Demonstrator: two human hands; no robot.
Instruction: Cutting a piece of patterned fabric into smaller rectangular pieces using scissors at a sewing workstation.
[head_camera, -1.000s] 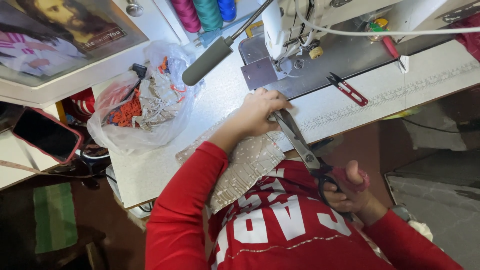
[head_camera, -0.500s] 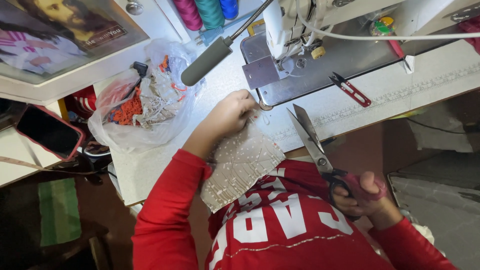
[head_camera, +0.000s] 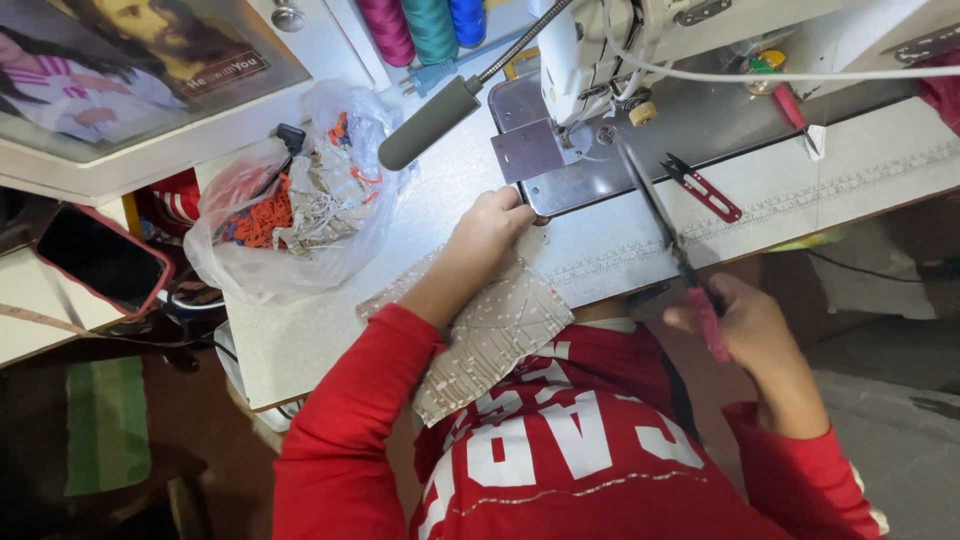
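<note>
Hands at a sewing machine, one on beaded fabric, one with scissors.

The left hand (head_camera: 487, 232) lies on the pale beaded fabric (head_camera: 495, 335), its fingers curled at the edge of the machine's metal plate (head_camera: 600, 175); whether its grip pinches the cloth cannot be told. The fabric drapes from the tabletop (head_camera: 330, 325) over the edge onto the person's red top. The right hand (head_camera: 750, 335) is clenched on the red handles of the scissors (head_camera: 665, 235), held off the table edge with the blades (apparently together) pointing up at the needle area. Small red thread snips (head_camera: 703, 188) lie on the tabletop right of the blades; a plastic bag of scraps (head_camera: 290, 205) sits left of the hand.
</note>
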